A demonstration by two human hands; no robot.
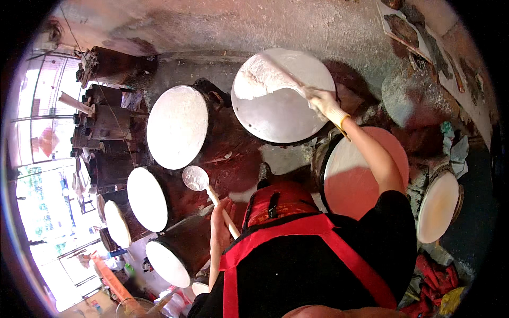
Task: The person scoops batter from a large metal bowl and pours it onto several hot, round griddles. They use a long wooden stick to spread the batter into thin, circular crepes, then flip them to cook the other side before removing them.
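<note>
My right hand (324, 104), in a pale glove with a yellow cuff, is over the right part of a large round pan (284, 119). It grips pale, soft stuff like dough or batter (262, 77), which spreads over the pan's upper left and is blurred. At the lower left my left hand (222, 216) is bare and closed around the light handle of a ladle (195, 178). The ladle's round bowl points up and left, below a second round white disc (177, 127).
Further round pale discs stand left (147, 198), lower left (168, 264) and right (437, 208). A reddish-lit round pan (364, 175) lies beneath my right forearm. Dark cylindrical things (109, 123) stand along the left side. Red gloves (433, 280) lie at the lower right.
</note>
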